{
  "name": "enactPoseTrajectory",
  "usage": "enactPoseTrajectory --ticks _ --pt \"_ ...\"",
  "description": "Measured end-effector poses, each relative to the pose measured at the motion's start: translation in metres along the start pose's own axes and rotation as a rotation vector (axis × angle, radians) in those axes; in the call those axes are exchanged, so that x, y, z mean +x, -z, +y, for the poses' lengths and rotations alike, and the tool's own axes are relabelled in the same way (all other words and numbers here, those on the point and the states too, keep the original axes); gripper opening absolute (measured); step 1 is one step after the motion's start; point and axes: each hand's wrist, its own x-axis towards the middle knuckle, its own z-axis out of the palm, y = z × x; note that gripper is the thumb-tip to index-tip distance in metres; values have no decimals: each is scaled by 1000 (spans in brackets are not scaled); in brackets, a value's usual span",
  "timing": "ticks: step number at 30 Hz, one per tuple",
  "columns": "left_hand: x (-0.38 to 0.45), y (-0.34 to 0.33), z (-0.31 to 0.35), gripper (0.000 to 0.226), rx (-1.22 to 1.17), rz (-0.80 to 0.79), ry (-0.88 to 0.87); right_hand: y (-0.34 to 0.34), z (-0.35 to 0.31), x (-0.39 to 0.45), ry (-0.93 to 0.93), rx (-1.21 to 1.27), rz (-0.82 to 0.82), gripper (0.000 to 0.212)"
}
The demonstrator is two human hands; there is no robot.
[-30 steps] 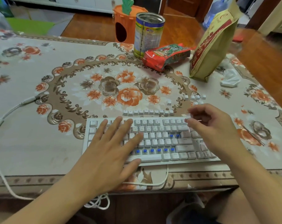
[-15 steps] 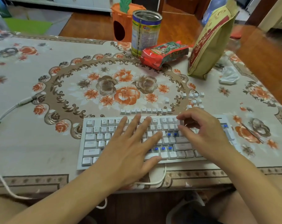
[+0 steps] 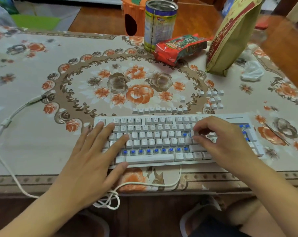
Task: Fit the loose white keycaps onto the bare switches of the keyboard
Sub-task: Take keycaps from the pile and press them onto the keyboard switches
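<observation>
a white mechanical keyboard [image 3: 162, 139] with mostly fitted white caps lies at the near edge of the counter [image 3: 33, 134], which is covered in a cream floral cloth. a row of bare blue switches [image 3: 155, 150] shows along its lower letter row, with more blue switches just left of the right hand and at the far right end of the board. the right hand [image 3: 220, 142] is curled over the right part of the letter block, thumb and forefinger pinched on a small white keycap [image 3: 192, 133] held just beside a bare switch. the left hand [image 3: 92, 161] lies flat with its fingers spread and straight, gripping nothing, pressing on the keyboard's left end. just behind the keyboard a neat row of loose white keycaps [image 3: 160, 110] rests on the cloth, and a scattered cluster of white keycaps [image 3: 213, 100] lies near the far right corner. a white cable [image 3: 144, 184] loops off the near counter edge. further back stand a tall cylindrical tin can [image 3: 160, 24], a red foil snack packet [image 3: 179, 47] and an upright tan paper bag [image 3: 230, 36].
</observation>
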Motion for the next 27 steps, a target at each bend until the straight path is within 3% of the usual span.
enactPoseTrajectory --ticks 13,22,27 --pt "23 0 24 70 55 -5 -65 -21 1 6 193 -219 -11 11" --pt "20 0 24 71 59 -16 -61 -19 -2 4 177 -285 -14 9" --pt "17 -2 20 70 47 -5 -51 -21 -1 0 123 -275 8 23"
